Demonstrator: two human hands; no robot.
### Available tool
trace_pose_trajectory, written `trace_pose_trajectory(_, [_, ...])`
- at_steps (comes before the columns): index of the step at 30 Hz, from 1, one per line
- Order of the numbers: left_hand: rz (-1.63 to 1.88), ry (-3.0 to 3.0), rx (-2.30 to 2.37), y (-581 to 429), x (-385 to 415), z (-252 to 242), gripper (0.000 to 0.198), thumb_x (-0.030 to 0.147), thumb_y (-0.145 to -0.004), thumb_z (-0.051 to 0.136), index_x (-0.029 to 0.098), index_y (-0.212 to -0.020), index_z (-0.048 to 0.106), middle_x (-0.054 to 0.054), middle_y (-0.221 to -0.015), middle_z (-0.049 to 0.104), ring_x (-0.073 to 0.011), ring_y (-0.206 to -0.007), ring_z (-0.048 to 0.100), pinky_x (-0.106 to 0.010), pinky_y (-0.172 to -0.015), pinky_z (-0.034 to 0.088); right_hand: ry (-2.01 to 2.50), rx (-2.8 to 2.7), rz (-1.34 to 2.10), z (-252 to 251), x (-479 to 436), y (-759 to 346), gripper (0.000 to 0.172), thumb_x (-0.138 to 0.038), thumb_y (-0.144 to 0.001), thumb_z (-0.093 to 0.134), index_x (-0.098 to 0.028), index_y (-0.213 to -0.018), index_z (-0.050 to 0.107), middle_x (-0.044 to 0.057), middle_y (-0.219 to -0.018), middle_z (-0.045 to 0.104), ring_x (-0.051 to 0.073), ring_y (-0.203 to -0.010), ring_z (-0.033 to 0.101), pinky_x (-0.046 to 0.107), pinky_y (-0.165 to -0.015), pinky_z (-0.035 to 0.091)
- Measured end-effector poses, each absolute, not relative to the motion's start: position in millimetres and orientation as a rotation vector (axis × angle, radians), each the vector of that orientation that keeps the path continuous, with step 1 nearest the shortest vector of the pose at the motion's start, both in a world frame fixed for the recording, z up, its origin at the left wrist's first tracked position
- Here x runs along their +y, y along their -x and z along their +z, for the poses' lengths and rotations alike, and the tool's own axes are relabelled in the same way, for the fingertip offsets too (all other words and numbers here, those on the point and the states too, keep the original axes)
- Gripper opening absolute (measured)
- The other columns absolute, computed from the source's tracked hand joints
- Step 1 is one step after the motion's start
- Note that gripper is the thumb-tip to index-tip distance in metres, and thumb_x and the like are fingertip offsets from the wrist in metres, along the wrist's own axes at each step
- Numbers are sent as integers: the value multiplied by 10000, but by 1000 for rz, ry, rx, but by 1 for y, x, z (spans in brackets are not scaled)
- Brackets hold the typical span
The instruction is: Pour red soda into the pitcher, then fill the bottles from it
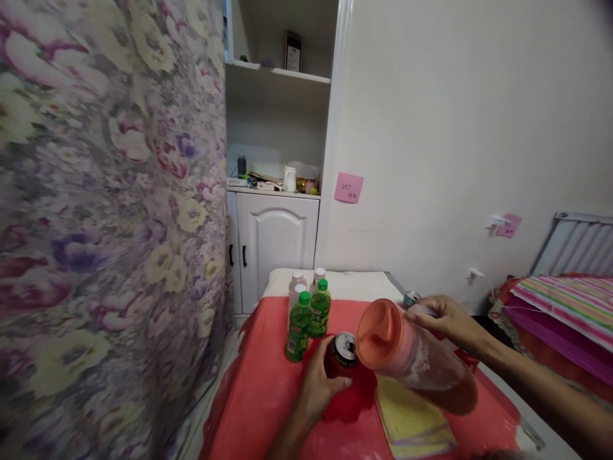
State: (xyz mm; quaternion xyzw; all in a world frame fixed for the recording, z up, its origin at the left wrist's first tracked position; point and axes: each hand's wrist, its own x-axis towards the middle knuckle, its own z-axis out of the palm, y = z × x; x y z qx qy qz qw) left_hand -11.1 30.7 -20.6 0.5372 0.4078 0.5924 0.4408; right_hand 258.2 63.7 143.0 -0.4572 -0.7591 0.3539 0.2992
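Note:
My left hand [320, 382] is wrapped round a red drink can [343, 359] that stands on the red tablecloth [258, 396]. My right hand [447, 319] grips the handle of a clear plastic pitcher [412, 354] with an orange lid, tilted so the lid points left, close to the can's top. Two green bottles [306, 322] with green caps stand just behind the can, and two pale bottles with white caps [306, 281] stand behind those.
A yellow cloth [412, 421] lies on the table under the pitcher. A floral curtain [105, 223] fills the left. A white cabinet [272, 243] with cluttered shelves stands behind the table. Striped bedding [569, 306] lies at right.

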Motion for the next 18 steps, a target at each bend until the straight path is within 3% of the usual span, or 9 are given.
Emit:
trace_pose_trajectory(6, [1462, -1328, 1018, 10, 32, -24, 765, 162, -523, 828, 226, -1255, 614, -73, -1250, 687, -351, -1206, 589, -463, -1069, 442, 1226, -2031, 926, 143, 64, -259, 555, -680, -795, 607, -217, -594, 375, -58, -554, 312, 89, -515, 271, 270, -492, 199])
trace_pose_trajectory(13, [1456, -1335, 978, 11, 34, -30, 777, 64, -532, 767, 204, -1271, 576, -84, -1292, 654, -314, -1221, 578, -431, -1079, 425, 1224, -2018, 919, 143, 65, -259, 550, -680, -780, 618, -217, -594, 384, -67, -553, 303, 84, -512, 264, 254, -481, 203])
trace_pose_trajectory(18, [1467, -1350, 971, 12, 35, -30, 776, 147, -532, 814, 205, -1271, 583, -83, -1269, 672, -333, -1221, 580, -448, -1079, 427, 1222, -2021, 891, 143, 65, -259, 531, -646, -794, 621, -212, -583, 398, -61, -543, 316, 86, -515, 281, 261, -485, 203])
